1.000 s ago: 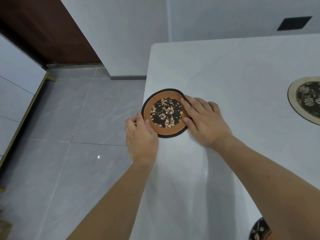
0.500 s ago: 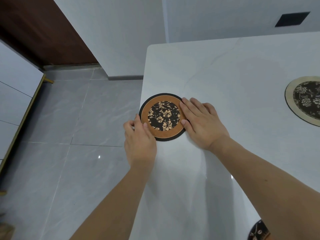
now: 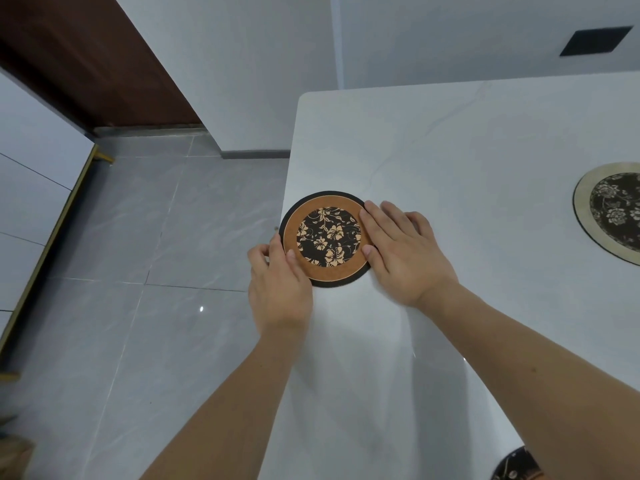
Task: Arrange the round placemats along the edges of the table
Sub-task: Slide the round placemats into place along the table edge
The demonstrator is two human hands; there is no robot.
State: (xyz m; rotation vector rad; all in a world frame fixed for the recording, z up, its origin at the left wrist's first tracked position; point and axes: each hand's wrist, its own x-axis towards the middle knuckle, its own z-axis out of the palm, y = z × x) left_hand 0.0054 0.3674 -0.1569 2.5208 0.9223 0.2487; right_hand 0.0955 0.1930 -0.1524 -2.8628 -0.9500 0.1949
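Where both hands meet, placemat (image 3: 327, 237) lies between.

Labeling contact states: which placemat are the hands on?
The orange-ringed floral placemat at the table's left edge; left hand and right hand flank it. The gold-ringed placemat lies untouched, far right.

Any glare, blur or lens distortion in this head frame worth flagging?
Head view: wide-angle bending curves the table edge and wall lines; a small glare spot on the floor tiles; soft sheen on the tabletop near the forearms; slight blur at the right hand; the orange placemat is sharp.
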